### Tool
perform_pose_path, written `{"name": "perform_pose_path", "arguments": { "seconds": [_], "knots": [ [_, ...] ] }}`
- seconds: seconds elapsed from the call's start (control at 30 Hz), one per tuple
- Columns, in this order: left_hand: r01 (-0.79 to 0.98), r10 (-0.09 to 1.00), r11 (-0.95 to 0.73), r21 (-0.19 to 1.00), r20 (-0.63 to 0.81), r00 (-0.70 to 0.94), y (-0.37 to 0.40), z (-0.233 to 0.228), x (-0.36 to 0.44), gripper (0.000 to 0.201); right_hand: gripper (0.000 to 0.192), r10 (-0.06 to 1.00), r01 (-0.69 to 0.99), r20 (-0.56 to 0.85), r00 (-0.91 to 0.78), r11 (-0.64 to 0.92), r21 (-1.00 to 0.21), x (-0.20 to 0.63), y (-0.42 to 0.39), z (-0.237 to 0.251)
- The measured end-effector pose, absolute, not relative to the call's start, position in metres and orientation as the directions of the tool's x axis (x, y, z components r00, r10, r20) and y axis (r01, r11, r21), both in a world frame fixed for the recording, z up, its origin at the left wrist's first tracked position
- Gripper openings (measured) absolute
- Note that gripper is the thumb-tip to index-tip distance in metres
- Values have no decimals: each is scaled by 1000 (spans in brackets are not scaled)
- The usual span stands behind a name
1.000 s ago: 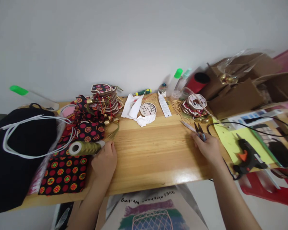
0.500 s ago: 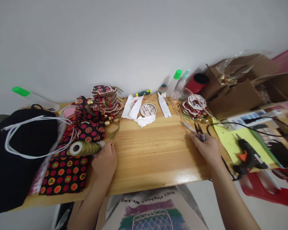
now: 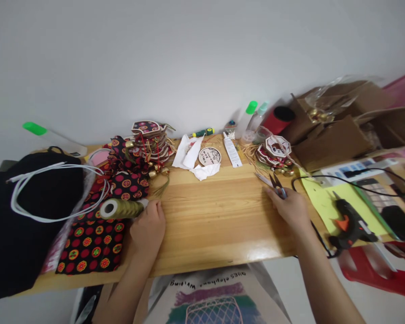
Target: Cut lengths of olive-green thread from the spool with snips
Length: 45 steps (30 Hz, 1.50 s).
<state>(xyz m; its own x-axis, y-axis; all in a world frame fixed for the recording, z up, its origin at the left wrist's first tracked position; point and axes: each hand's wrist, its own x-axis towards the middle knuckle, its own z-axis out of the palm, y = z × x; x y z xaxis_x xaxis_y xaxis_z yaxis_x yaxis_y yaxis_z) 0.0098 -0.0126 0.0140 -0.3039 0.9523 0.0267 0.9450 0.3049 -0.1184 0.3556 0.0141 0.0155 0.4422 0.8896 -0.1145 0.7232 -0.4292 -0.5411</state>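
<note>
My left hand (image 3: 148, 229) is closed, resting on the table at the right end of a spool of olive-green thread (image 3: 124, 209). Its fingertips are hidden, so I cannot tell whether they grip the spool or something small. The spool lies on its side on folded black cloth (image 3: 91, 245) with red and orange round motifs. On the right, my right hand (image 3: 292, 209) is closed around small thread snips (image 3: 277, 183), dark blades pointing away from me. Beside the snips, touching or nearly touching my fingers, is a slim pale pen-like tool (image 3: 263, 180).
Stacked patterned pieces with bells and cords (image 3: 151, 144) stand at the back left, octagonal ones (image 3: 276, 148) at the back right. Between lie a round printed disc (image 3: 209, 156), white tissue (image 3: 205, 171) and a tube (image 3: 232, 150). A glue gun (image 3: 349, 222) and cardboard boxes (image 3: 334, 139) are right.
The view has shifted very slightly. Both hands stay in almost the same places, and nothing has been taken up or let go.
</note>
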Motion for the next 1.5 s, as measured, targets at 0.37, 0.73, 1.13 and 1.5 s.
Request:
{"name": "perform_pose_path", "arguments": {
  "seconds": [0.37,0.73,1.13,1.5],
  "knots": [
    [943,947,321,-86,12,-321,-12,16,11,37,47,861,587,-128,493,-437,-681,354,6,13],
    [951,953,303,-64,46,-300,-13,12,8,37,50,886,13,-384,262,-401,-916,311,9,53],
    [957,956,288,23,54,-289,-14,8,5,36,49,488,134,-725,-486,-779,-613,166,-10,33],
    [955,963,267,129,-4,-268,-14,12,3,34,41,377,91,-802,-464,-880,-466,137,9,42]
  ]
}}
